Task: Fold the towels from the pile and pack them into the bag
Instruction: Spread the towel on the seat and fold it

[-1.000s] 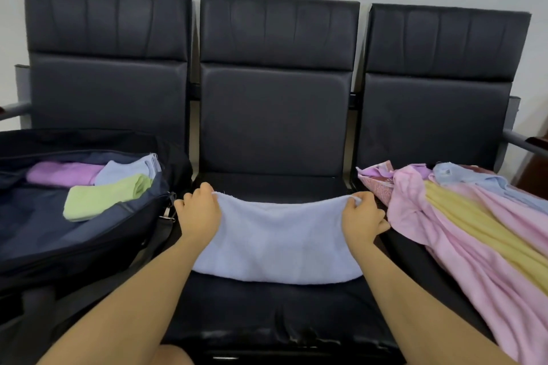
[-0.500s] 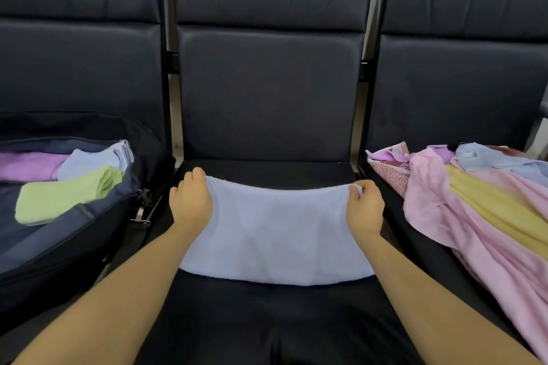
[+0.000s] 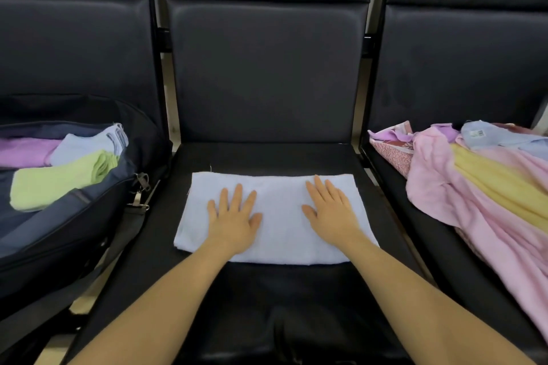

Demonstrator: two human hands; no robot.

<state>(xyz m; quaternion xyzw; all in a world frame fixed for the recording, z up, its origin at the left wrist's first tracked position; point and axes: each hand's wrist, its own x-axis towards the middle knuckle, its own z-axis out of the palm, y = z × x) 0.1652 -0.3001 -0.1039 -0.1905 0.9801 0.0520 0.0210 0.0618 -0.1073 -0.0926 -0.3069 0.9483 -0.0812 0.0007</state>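
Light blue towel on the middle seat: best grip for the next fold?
Probably the two right-hand corners of the light blue towel, from the right, folding leftward. It lies flat and wide, left hand and right hand pressing it with straight fingers.

Two bare forearms reach in from the bottom edge, with no sleeve, watch, bracelet or glove on either. The left hand (image 3: 234, 218) and the right hand (image 3: 333, 212) carry no rings. The fingers (image 3: 238, 195) are slender with short, unpainted nails. Nothing above the forearms shows.
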